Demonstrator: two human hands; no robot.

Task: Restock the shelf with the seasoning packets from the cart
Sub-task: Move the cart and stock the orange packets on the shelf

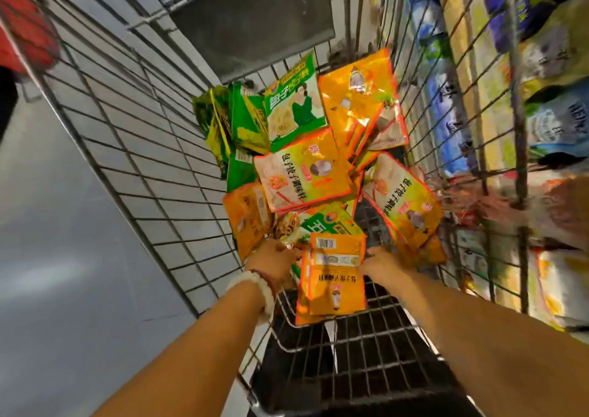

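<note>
Wire cart (134, 149): orange and green seasoning packets (306, 174) are lying heaped inside. Left hand (274, 259) and right hand (379, 262) are gripping a near stack of orange packets (334, 286) between them.

we see a grey wire cart (137, 149) with a square grid pattern. inside lie orange packets (338, 289) edged in red, yellow-green packets (302, 171) with red borders, and green packets (294, 104) printed with a figure in dark green. a white beaded bracelet (255, 286) sits beside a dark red one (266, 278). the floor (63, 257) is plain grey; the shelf (478, 98) shows blurred blue, yellow and purple.
</note>
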